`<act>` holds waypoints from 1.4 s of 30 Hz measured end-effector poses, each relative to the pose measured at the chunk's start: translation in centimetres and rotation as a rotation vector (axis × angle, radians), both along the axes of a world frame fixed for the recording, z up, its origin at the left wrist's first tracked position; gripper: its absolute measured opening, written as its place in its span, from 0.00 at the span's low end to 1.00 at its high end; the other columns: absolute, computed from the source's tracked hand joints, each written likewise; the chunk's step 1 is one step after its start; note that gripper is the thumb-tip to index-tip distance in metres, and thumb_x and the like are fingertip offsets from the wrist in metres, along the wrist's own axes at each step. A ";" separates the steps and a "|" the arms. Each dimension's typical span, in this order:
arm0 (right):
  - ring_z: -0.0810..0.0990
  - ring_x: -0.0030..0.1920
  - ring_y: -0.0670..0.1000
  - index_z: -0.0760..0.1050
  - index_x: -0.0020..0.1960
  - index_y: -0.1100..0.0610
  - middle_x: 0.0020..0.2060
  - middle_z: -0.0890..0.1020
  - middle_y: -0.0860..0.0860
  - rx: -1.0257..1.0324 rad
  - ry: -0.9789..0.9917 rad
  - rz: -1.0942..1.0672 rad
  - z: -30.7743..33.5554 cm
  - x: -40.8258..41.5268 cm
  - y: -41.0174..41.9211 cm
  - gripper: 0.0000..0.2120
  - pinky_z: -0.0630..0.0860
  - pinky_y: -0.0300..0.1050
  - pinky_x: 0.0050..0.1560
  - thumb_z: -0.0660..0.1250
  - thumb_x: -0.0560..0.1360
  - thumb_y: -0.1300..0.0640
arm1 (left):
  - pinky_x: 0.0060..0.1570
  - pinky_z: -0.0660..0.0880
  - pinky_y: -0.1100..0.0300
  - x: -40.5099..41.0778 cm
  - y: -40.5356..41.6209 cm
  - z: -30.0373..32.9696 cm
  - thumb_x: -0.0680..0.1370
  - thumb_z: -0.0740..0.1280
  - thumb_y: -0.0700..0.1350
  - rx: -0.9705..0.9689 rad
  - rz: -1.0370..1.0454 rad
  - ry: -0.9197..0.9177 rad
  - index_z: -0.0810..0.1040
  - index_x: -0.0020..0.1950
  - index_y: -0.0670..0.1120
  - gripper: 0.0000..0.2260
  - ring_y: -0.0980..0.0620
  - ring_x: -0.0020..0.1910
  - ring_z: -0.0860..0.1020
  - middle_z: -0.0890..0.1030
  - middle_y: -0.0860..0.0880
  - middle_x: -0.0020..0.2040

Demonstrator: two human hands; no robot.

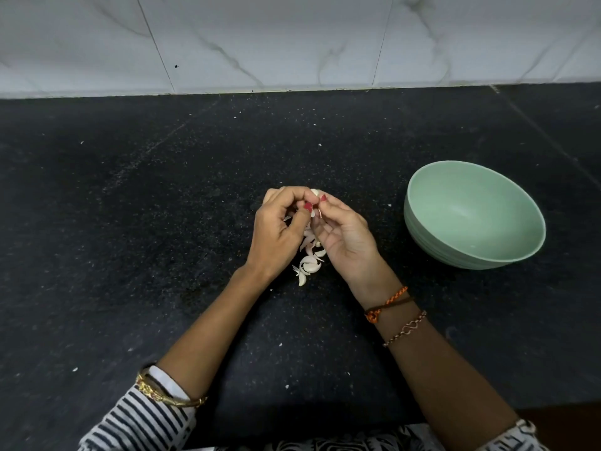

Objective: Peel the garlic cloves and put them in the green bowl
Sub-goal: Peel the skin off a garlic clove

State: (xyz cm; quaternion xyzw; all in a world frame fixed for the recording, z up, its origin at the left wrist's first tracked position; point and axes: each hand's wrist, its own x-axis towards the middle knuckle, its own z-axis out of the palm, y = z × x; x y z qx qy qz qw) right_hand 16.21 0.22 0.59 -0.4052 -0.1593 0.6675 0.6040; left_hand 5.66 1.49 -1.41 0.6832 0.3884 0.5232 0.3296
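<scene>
Above counter, hands (313, 222) seemingly pinching clove (314, 192)

Striped black-white sleeve (143, 415), gold bangles (169, 390), red nail polish (307, 207), orange thread bracelet (387, 304), chain bracelet (405, 328).

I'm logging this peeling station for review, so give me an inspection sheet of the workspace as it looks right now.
Surface: black speckled counter, with small white flecks scattered on it.
Job's things: garlic clove pinched between both hands; green bowl to the right, upright, no cloves visible inside.
Clutter: pile of garlic cloves and skins on the counter below the hands.
Grippers: left hand and right hand raised together, fingers curled round the clove.
Cables: nothing seen.
Surroundings: white marbled tile wall behind the counter; bracelets on the right wrist, gold bangles on the left.
</scene>
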 end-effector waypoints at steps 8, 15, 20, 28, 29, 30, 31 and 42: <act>0.76 0.32 0.41 0.77 0.45 0.60 0.34 0.79 0.51 0.096 -0.121 -0.028 0.8 -0.2 1.0 0.05 0.75 0.32 0.35 0.63 0.75 0.66 | 0.48 0.70 0.65 -0.2 1.3 -0.1 0.74 0.57 0.41 -0.073 0.098 -0.068 0.73 0.40 0.55 0.10 0.57 0.46 0.72 0.77 0.63 0.38; 0.76 0.34 0.41 0.75 0.45 0.57 0.37 0.79 0.50 0.175 -0.249 -0.149 0.2 -0.6 1.4 0.07 0.75 0.32 0.38 0.63 0.75 0.68 | 0.29 0.65 0.65 1.4 2.7 0.4 0.76 0.55 0.36 -0.227 0.305 -0.250 0.71 0.40 0.49 0.11 0.62 0.26 0.65 0.68 0.54 0.29; 0.78 0.37 0.39 0.77 0.47 0.57 0.40 0.80 0.47 0.276 -0.541 -0.116 -0.4 0.2 1.0 0.08 0.75 0.31 0.39 0.63 0.75 0.68 | 0.37 0.72 0.62 -0.6 3.3 0.0 0.77 0.66 0.44 -0.279 0.285 -0.148 0.73 0.50 0.53 0.05 0.60 0.25 0.68 0.71 0.56 0.23; 0.81 0.38 0.40 0.77 0.46 0.60 0.38 0.81 0.50 0.330 -0.585 -0.161 -0.5 0.5 1.0 0.08 0.76 0.33 0.43 0.67 0.71 0.71 | 0.45 0.76 0.65 0.3 2.3 0.8 0.76 0.65 0.39 -0.362 0.022 -0.284 0.80 0.44 0.43 0.05 0.57 0.41 0.80 0.81 0.50 0.40; 0.81 0.38 0.40 0.78 0.45 0.60 0.38 0.81 0.50 0.331 -0.591 -0.167 -0.5 0.6 1.0 0.08 0.76 0.33 0.43 0.67 0.70 0.71 | 0.44 0.76 0.65 0.3 2.3 0.8 0.76 0.65 0.39 -0.397 0.001 -0.322 0.80 0.44 0.42 0.04 0.57 0.41 0.80 0.82 0.51 0.40; 0.81 0.38 0.40 0.78 0.45 0.59 0.37 0.81 0.50 0.335 -0.594 -0.170 -0.5 0.6 1.0 0.09 0.76 0.33 0.43 0.68 0.70 0.71 | 0.42 0.76 0.65 0.3 2.3 0.9 0.76 0.65 0.38 -0.425 -0.017 -0.352 0.79 0.44 0.42 0.04 0.58 0.39 0.80 0.82 0.52 0.38; 0.81 0.38 0.40 0.78 0.44 0.59 0.37 0.81 0.49 0.339 -0.594 -0.170 -0.5 0.6 0.9 0.08 0.76 0.33 0.42 0.68 0.70 0.71 | 0.41 0.76 0.66 0.4 2.2 0.9 0.76 0.65 0.38 -0.446 -0.028 -0.374 0.79 0.44 0.42 0.04 0.58 0.38 0.80 0.82 0.53 0.36; 0.78 0.34 0.39 0.79 0.41 0.60 0.34 0.80 0.48 0.261 -0.718 -0.121 -1.0 1.0 1.3 0.04 0.74 0.31 0.35 0.68 0.73 0.60 | 0.47 0.76 0.66 0.5 2.1 1.0 0.75 0.65 0.33 -0.288 0.031 -0.281 0.79 0.46 0.44 0.08 0.62 0.42 0.79 0.80 0.52 0.43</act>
